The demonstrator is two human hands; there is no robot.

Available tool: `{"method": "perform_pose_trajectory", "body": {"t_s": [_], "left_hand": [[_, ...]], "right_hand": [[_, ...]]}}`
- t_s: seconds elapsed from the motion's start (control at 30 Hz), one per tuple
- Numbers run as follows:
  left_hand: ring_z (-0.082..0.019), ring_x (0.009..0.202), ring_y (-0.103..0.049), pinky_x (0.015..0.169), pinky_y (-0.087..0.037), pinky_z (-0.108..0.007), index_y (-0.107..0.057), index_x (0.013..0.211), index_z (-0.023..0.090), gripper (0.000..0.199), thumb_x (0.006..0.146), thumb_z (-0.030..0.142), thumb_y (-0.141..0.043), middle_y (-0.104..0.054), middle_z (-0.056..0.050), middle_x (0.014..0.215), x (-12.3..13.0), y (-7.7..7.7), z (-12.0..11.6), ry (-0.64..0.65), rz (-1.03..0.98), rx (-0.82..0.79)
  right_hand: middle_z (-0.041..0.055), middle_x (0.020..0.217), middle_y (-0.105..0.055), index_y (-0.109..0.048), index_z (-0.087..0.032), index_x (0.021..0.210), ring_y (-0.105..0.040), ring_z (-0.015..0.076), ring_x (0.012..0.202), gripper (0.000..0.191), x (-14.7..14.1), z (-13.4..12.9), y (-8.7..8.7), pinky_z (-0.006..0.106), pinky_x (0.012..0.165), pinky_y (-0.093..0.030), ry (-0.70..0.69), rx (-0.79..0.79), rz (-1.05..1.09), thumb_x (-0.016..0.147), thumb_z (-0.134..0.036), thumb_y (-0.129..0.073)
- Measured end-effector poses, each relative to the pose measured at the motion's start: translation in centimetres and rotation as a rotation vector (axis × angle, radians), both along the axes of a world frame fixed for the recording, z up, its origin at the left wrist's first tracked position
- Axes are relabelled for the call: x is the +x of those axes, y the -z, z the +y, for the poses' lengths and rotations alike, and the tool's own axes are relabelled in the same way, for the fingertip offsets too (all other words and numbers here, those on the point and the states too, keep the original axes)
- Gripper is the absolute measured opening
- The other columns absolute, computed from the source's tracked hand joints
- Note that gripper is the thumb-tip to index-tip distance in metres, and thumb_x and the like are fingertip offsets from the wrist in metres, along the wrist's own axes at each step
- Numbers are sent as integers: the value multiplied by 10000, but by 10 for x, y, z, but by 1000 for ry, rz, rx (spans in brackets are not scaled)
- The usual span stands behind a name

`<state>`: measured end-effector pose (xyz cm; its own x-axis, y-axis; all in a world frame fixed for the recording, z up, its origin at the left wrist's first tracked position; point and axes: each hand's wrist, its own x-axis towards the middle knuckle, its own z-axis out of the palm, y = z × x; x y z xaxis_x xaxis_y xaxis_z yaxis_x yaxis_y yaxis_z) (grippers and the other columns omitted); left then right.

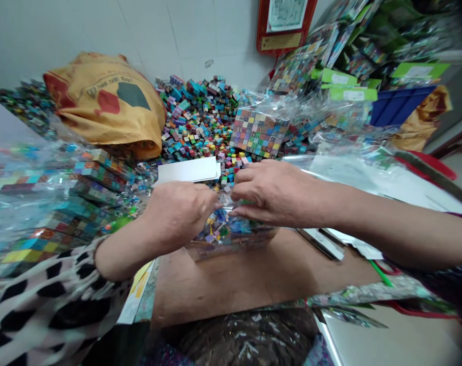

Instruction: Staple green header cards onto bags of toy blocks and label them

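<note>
A clear plastic bag (pixel 219 229) with small colourful pieces inside lies over the near part of the brown board (pixel 231 290). My left hand (pixel 181 211) is closed on the bag's upper left edge, its fingers curled. From the right, my right hand (pixel 269 193) pinches the bag's upper right edge with bent fingers. A small gap separates the two hands. Just behind my left hand lies a white card stack (pixel 188 170). A packed block of patterned cubes (pixel 259 132) in clear wrap stands behind my right hand.
Loose colourful cubes (pixel 196 117) are heaped against the wall. A yellow bag (pixel 112 107) stands at the back left, above wrapped cube blocks (pixel 55 223). Green-topped packets (pixel 348 86) and a blue bin (pixel 400 104) are at the back right. A green-handled tool (pixel 381 273) lies near the front edge.
</note>
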<state>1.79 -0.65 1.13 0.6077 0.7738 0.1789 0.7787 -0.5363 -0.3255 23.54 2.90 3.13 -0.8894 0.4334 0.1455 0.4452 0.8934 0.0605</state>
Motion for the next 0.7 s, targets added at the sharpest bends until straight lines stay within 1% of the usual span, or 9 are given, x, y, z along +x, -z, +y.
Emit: {"method": "perform_pose_trajectory", "body": {"t_s": [0.1,0.2,0.3,0.4,0.5,0.6,0.63,0.67,0.7], "left_hand": [[-207,621,-642,529,-372,-301,-647,721,204,320,973,291,-469,-677,-33,652,-2,4,0,50,-6,81],[-184,579,-630,515,-343,-290,-626,684,208,354,984,287,-454,-647,-14,589,-5,7,1,120,-47,149],[-187,578,-643,517,-343,-290,-634,745,212,311,989,288,-457,-670,-10,614,-6,9,1,153,-104,187],[-206,607,-665,532,-367,-291,-639,931,201,169,970,316,-521,-698,-19,671,-6,11,0,86,-182,181],[-220,652,-688,559,-406,-294,-582,1105,173,228,934,323,-587,-722,-30,733,-5,13,-2,12,-281,141],[-217,704,-702,612,-444,-303,-543,1133,164,264,916,301,-605,-746,-41,801,-4,14,-2,-4,-332,121],[-213,716,-703,631,-450,-306,-541,1115,168,247,910,289,-609,-749,-42,818,-3,14,-2,0,-338,123],[-210,729,-703,649,-454,-309,-542,1093,172,227,904,276,-615,-749,-42,828,-3,14,-3,4,-345,127],[-207,737,-701,660,-455,-309,-543,1072,177,209,898,265,-619,-747,-40,830,-2,13,-3,8,-354,127]], "right_hand": [[66,953,-678,-701,-182,977,-579,193,814,177,-8,-3,-1,314,649,-295,24,1,14,941,-305,-578],[52,908,-700,-713,-196,923,-587,182,769,196,-17,-5,0,311,612,-267,81,-30,-44,932,-174,-519],[58,890,-703,-697,-182,929,-578,182,752,210,-21,-4,5,315,614,-263,89,-3,-37,879,-98,-512],[63,887,-692,-660,-168,950,-566,170,749,215,-16,-1,13,313,632,-283,54,1,28,942,-137,-448],[89,976,-688,-585,-131,1097,-586,178,806,193,-11,0,18,302,649,-321,30,-61,126,947,-218,-501],[125,1157,-668,-441,-120,1320,-613,200,872,588,-11,-3,16,289,642,-345,130,-148,225,817,-287,-694],[122,1160,-676,-449,-134,1328,-620,208,872,633,-12,-3,14,288,632,-340,172,-167,211,784,-300,-726],[109,1122,-696,-507,-151,1286,-627,215,862,578,-14,-4,12,287,621,-327,199,-184,165,779,-314,-732],[94,1057,-718,-590,-168,1194,-633,220,850,453,-17,-4,10,288,611,-310,217,-199,100,791,-325,-722]]}}
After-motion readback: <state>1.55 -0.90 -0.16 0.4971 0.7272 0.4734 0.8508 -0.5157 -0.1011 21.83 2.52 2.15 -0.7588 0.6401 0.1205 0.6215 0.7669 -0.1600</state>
